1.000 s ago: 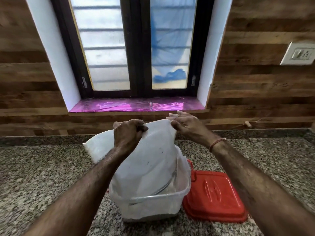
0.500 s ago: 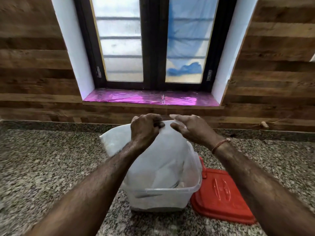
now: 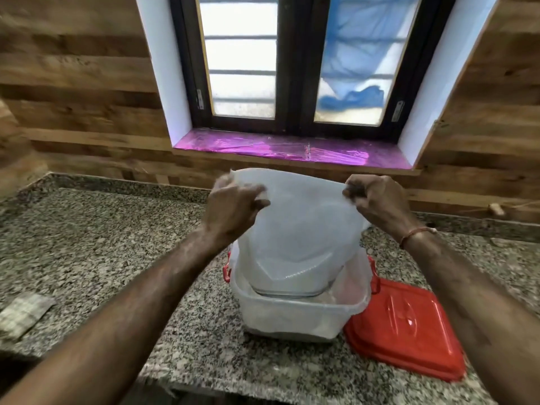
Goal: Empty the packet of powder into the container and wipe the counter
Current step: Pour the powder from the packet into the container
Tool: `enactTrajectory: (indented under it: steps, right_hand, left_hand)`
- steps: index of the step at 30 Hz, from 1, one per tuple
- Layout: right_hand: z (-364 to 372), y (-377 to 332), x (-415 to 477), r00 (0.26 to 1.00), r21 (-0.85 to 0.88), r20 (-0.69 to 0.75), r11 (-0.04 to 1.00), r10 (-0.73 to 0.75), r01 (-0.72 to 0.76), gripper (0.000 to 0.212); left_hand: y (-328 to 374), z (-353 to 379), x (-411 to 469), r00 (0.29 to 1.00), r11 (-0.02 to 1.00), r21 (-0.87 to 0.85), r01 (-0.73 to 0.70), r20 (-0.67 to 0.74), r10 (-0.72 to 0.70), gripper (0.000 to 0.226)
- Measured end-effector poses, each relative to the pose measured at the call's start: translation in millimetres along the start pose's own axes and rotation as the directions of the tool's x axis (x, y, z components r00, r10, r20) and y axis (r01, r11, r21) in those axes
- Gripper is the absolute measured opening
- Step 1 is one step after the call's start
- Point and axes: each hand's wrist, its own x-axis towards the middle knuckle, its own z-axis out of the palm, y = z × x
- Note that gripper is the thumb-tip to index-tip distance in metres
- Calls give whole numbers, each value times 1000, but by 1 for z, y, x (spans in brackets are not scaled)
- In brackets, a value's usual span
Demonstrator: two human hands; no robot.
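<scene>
- Holding the packet [image 3: 295,226] upended above the container [image 3: 295,312], its mouth inside the rim, probably lets the last powder drop in without spilling.
- The left hand [image 3: 233,209] pinches the packet's upper left corner, fingers closed tight.
- The right hand [image 3: 377,203] grips the upper right corner likewise.
- The red lid [image 3: 409,325] lies right of the container; a cloth [image 3: 24,314] waits far left of it.

No readable text or labels.

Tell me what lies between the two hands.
In the head view, the packet's top edge spans from the left hand to the right hand, above the container.
</scene>
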Motion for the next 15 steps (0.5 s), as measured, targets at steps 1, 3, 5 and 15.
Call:
enactTrajectory:
  steps: [1, 3, 5, 15]
  right_hand:
    - [2, -2, 1, 1000, 10, 6, 1000, 6, -6, 8]
    - [4, -4, 3, 1000, 55, 20, 998, -6, 5, 9]
    - [4, -6, 2, 997, 136, 47, 990, -54, 47, 15]
    - [9, 1, 1, 997, 354, -52, 935, 55, -33, 6]
  left_hand:
    - [-3, 1, -4, 999, 995, -93, 25, 40, -21, 41]
    - [-8, 5, -15, 995, 960, -262, 99, -6, -104, 56]
    - [-13, 5, -20, 976, 895, -406, 186, -31, -216, 73]
    - [-5, 19, -46, 792, -154, -896, 418, 442, -421, 27]
